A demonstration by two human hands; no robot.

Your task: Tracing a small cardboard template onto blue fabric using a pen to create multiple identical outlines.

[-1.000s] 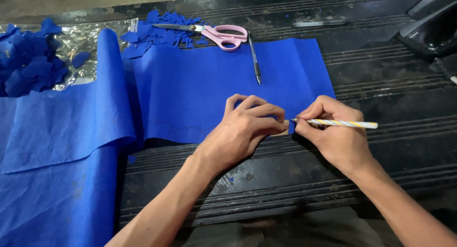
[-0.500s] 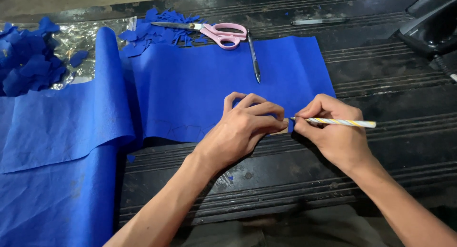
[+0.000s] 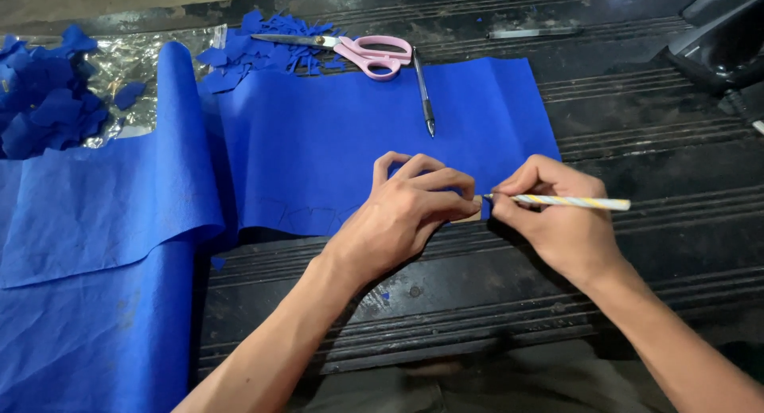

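— So where was the pencil at that moment?

— Right of centre in the frame. The right hand [image 3: 561, 230] had closed round a slim yellow-and-white striped pencil [image 3: 569, 201], lying almost level, its tip at the lower right edge of the wide sheet of thin blue crepe-like paper [image 3: 350, 142]. The left hand [image 3: 410, 210] lay just beside it, fingers curled and pressing down on a small tan template piece [image 3: 469, 216] on the paper's edge.

— How would that paper handle, do you think?

— Light and limp, I judged. It draped and creased towards the left of the frame, so it would tear or shift easily; best held flat with a palm close to the line being drawn, and lifted by an edge with both hands. The pencil looked stiff and light, gripped near its point.

— And around them?

— Faint pencilled outlines ran along the paper's lower edge, left of the left hand. Above, on the sheet's top edge, lay a dark ballpoint pen [image 3: 423, 95] and pink-handled scissors [image 3: 350, 51], with blue paper scraps [image 3: 263, 55] at upper centre-left and a heap of blue cut pieces [image 3: 44, 103] on crinkled foil [image 3: 143, 59] at upper left. All rested on a dark ridged surface [image 3: 637, 142].

— Anything unclear?

— The template was mostly hidden under the fingers, so I could not tell its shape. A black object [image 3: 720, 43] at upper right was cut off by the frame.
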